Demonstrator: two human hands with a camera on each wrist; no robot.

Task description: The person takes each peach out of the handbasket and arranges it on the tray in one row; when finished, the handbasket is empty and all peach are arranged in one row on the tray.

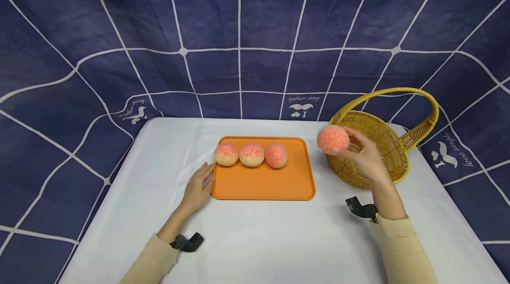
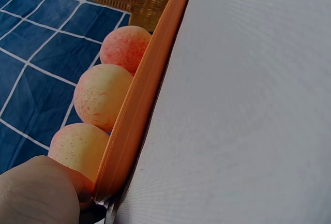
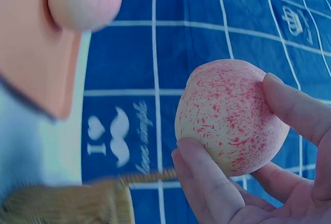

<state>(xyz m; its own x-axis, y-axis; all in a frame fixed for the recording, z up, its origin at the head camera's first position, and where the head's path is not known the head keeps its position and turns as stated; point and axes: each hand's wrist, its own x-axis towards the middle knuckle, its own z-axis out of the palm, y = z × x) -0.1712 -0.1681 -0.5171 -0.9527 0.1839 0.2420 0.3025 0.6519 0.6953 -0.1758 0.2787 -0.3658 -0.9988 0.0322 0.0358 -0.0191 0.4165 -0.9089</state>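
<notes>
My right hand holds a pink peach in the air, thumb on one side and fingers round the other; the right wrist view shows this red-speckled peach up close. It hangs between the orange tray and the wicker basket, with the hand in front of the basket's near left side. Three more peaches stand in a row along the tray's far left part. At the tray's left edge my left hand rests with its fingers extended against the rim, beside the leftmost peach.
The basket's tall arched handle rises toward the back right. A white cloth covers the table, and a dark blue curtain with white grid lines hangs behind it. Black straps are on both wrists.
</notes>
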